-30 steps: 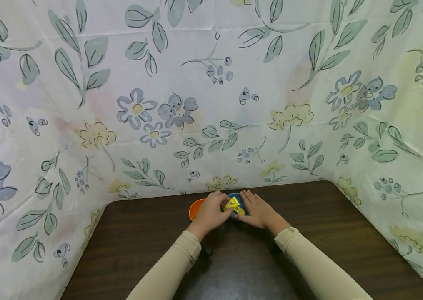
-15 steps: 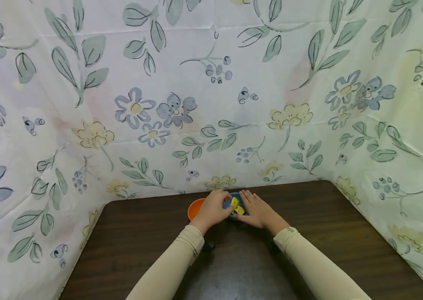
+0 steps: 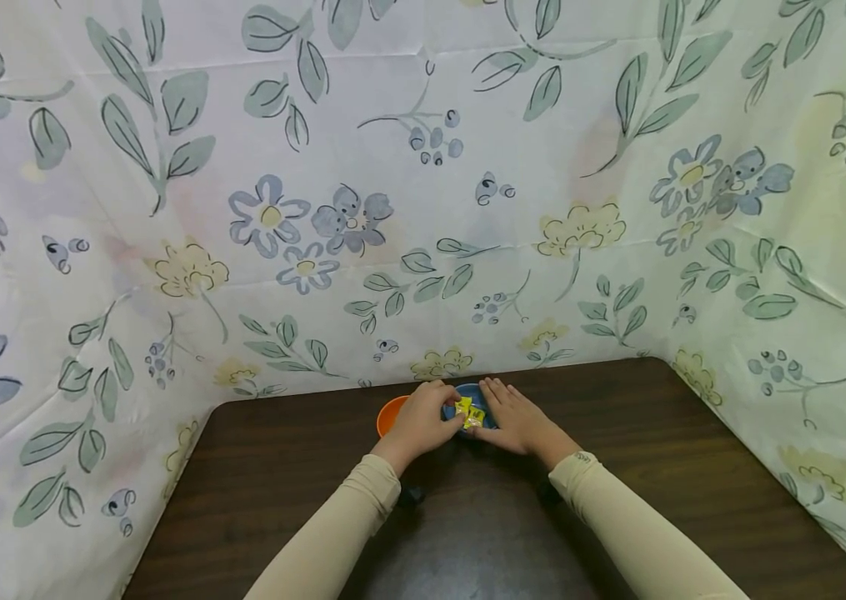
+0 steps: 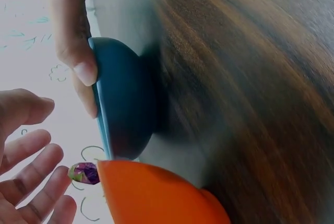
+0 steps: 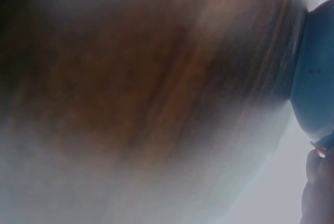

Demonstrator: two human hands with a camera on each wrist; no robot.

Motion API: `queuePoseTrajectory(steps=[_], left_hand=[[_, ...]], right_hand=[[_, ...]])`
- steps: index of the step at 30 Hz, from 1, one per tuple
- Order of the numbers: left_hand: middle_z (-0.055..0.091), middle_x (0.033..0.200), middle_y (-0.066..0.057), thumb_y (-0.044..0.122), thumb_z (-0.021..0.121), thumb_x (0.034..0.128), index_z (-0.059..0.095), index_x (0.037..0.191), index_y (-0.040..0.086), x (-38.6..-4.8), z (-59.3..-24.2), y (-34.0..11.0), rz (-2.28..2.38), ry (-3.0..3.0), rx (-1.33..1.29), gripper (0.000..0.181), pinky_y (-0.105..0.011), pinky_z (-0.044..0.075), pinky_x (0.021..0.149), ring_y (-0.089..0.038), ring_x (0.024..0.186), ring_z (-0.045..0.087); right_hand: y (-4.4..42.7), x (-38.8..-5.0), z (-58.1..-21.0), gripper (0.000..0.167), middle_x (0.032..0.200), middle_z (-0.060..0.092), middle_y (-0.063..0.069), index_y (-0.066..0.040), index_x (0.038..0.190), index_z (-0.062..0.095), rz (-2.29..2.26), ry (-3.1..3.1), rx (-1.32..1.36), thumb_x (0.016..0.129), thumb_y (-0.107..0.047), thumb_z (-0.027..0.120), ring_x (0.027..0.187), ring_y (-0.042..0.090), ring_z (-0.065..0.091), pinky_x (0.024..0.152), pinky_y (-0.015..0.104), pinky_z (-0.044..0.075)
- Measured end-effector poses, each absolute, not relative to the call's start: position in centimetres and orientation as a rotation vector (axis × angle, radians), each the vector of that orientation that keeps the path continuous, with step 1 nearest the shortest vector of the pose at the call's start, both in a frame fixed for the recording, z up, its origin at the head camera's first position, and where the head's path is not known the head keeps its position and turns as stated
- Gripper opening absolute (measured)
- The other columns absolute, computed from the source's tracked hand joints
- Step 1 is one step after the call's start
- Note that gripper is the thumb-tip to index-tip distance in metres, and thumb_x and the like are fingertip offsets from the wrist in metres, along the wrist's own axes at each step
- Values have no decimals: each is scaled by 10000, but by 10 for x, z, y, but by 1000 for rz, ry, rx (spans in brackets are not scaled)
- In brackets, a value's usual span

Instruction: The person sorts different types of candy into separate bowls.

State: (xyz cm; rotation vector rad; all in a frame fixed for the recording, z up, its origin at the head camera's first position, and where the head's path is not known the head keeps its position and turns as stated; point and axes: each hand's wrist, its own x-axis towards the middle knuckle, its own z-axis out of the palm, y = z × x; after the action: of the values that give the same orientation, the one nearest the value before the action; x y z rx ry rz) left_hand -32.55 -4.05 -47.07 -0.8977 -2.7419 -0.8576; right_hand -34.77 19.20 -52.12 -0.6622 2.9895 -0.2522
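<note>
A blue bowl [image 3: 471, 389] stands near the table's far edge with yellow-wrapped candies [image 3: 476, 417] in it. My right hand [image 3: 516, 421] rests against its right side, fingers straight and thumb spread along the near rim. To its left is an orange bowl [image 3: 388, 418], partly covered by my left hand [image 3: 423, 425] in the head view. In the left wrist view, the left fingers [image 4: 39, 174] are spread and loosely bent, with no thing gripped. A purple-wrapped candy [image 4: 84, 173] shows at the orange bowl's rim, close to the fingertips. What lies deeper inside the bowls is hidden.
The dark wooden table [image 3: 287, 500] reaches toward the person, with rounded far corners. Floral cloth [image 3: 423, 208] hangs behind it and along both sides. The two bowls stand side by side, very close together.
The yellow candies have shifted slightly inside the blue bowl, near the left fingertips. My left hand has moved only a little; the right hand stays against the blue bowl.
</note>
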Motion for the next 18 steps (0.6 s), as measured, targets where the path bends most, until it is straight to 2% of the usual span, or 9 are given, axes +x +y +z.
queuePoseTrajectory(steps=[8, 14, 18], left_hand=[[721, 1058, -86, 229, 778, 963, 771, 1147, 71, -320, -467, -47, -824, -2705, -942, 243, -322, 577, 863, -169, 931, 609], [722, 1053, -96, 215, 789, 958, 770, 1144, 97, -309, -466, -51, -851, -2693, -981, 222, -251, 544, 771, -230, 898, 625], [713, 1056, -45, 254, 785, 966, 768, 1172, 111, -302, -468, -53, -826, -2698, -1008, 251, -250, 553, 804, -211, 927, 636]], right_hand=[[192, -349, -520, 997, 1766, 196, 201, 2, 1689, 170, -255, 2989, -665, 1037, -705, 434, 1649, 380, 181, 1336, 542, 181], [192, -349, -521, 990, 1766, 200, 199, -1, 1690, 169, -236, 2987, -666, 1039, -696, 441, 1650, 376, 179, 1339, 535, 176], [191, -348, -521, 978, 1764, 204, 203, 1, 1688, 174, -235, 2987, -668, 1044, -681, 452, 1649, 380, 181, 1337, 538, 179]])
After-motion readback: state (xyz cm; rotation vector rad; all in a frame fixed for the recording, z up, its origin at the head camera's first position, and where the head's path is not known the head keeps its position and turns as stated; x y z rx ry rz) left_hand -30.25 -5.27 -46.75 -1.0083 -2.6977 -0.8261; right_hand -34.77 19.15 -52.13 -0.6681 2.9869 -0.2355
